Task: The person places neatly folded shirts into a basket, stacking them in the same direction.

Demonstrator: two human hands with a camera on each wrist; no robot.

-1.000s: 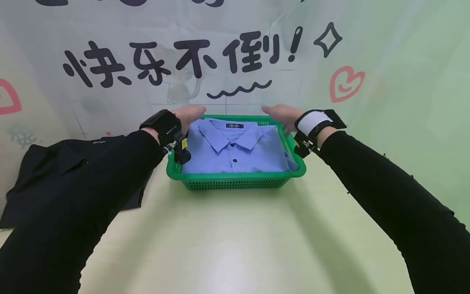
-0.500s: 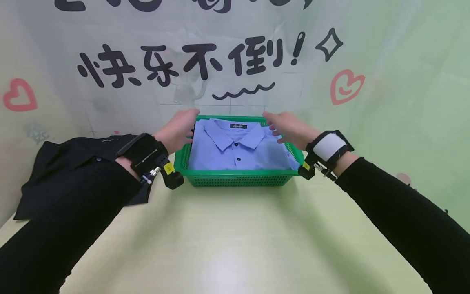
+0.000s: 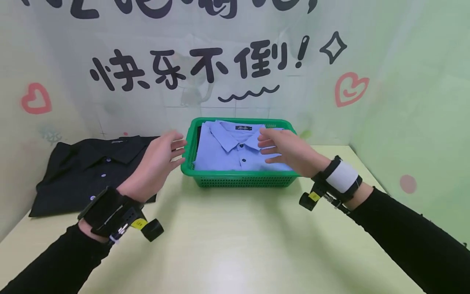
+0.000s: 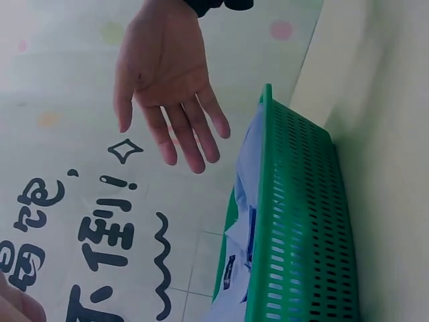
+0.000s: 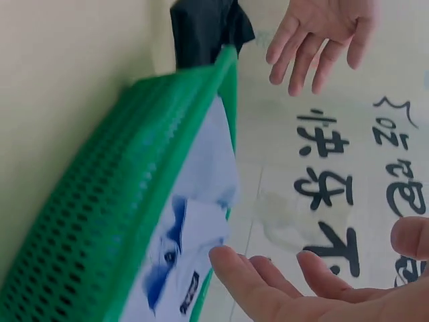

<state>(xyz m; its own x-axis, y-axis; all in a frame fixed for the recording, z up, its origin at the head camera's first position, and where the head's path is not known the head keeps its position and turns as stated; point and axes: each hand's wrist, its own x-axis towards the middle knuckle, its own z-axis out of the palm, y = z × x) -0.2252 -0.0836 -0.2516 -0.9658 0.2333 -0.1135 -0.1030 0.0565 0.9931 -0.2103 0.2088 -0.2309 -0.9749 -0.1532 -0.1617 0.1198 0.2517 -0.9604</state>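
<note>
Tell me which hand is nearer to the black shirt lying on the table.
Left. The left hand hovers open just beside the black shirt's right edge, between it and the green basket. The right hand is farther off, over the basket's right side.

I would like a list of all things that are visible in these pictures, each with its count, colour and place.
basket: one, green, perforated plastic, on the table near the back wall.
blue shirt: one, light blue, folded with collar up, inside the basket.
black shirt: one, black, lying flat on the table beside the basket, on the person's left.
table: one, pale yellow-green, under everything.
backdrop: one, pale, with black characters and pink hearts, behind the table.
wrist cameras: two, black, one strapped on each wrist.
left hand: one, fingers straight, beside the basket's left rim, holding nothing.
right hand: one, fingers straight, above the blue shirt's right part, holding nothing.
</note>
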